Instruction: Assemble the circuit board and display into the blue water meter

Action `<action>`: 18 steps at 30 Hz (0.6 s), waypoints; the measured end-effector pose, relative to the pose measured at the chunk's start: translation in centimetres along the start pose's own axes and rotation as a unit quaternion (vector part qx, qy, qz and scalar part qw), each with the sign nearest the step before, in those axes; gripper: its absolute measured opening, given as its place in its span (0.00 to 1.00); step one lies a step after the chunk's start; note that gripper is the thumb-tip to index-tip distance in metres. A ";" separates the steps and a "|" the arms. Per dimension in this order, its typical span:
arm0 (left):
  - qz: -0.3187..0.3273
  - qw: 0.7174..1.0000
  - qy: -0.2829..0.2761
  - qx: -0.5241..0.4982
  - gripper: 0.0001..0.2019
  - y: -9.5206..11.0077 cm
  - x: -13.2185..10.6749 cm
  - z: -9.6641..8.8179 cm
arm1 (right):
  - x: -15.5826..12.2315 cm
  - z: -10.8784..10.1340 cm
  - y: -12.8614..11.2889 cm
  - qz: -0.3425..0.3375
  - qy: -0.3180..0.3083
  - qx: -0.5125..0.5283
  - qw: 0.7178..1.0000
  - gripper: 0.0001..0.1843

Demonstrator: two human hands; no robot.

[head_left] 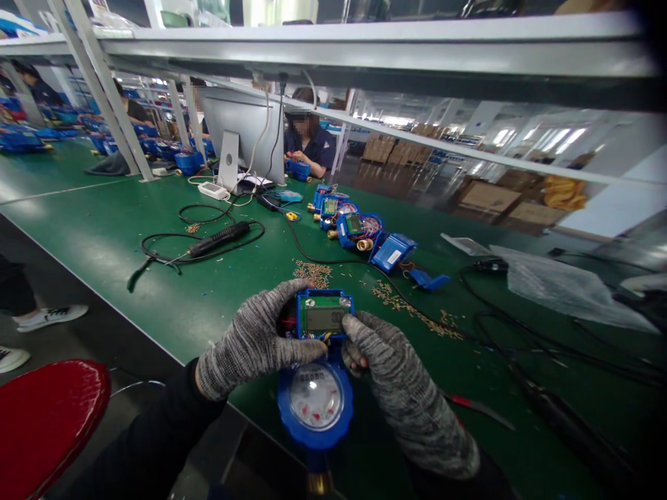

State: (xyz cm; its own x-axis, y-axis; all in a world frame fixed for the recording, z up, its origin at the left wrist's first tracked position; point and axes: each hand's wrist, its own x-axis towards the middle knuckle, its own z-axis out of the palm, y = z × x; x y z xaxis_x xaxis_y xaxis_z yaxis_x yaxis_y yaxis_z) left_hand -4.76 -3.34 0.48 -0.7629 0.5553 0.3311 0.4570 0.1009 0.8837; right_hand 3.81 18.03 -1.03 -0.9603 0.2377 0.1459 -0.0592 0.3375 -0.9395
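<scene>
A blue water meter [315,403] with a round dial and a brass fitting is at the table's near edge. Its upper box holds a green circuit board with an LCD display [323,319] showing digits. Coloured wires show between box and dial. My left hand [255,340], in a grey knit glove, is wrapped round the box's left side, thumb across its lower edge. My right hand [385,354], gloved too with bare fingertips showing, is closed at the box's right edge, its thumb or forefinger against the display corner. Small screws [313,273] lie loose just beyond the box.
More blue meters [359,226] stand in a row behind, beside a blue cover [430,279]. An electric screwdriver [219,239] with its cable lies left. Right are red-handled pliers [469,404], black cables and a plastic bag [563,285]. A monitor [244,132] stands behind; a co-worker [313,142] sits opposite.
</scene>
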 end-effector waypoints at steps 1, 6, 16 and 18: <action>0.012 1.000 0.011 0.022 0.37 0.1 0.0 0.0 | 0.0 0.0 0.1 -0.002 -0.013 -0.004 1.000 0.21; 0.049 0.982 0.079 0.166 0.40 -0.1 -0.2 0.5 | -1.0 -0.1 0.1 -0.062 0.006 -0.040 0.997 0.18; 0.172 0.931 0.131 0.295 0.32 -0.9 -0.3 0.6 | 0.3 -0.5 0.4 -0.045 -0.095 -0.020 0.994 0.21; 0.177 0.931 0.127 0.292 0.32 -1.3 -0.3 0.4 | 0.5 -0.5 -0.4 -0.059 -0.093 -0.024 0.994 0.22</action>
State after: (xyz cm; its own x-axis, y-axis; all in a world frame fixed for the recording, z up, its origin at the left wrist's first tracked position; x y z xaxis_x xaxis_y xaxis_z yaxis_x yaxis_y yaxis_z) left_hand -4.94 -3.30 -0.91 -0.5676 0.4334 0.7000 0.8141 0.4223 0.3986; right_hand 3.49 18.46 -0.39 -0.9814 0.0228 0.1906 -0.1660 0.3973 -0.9026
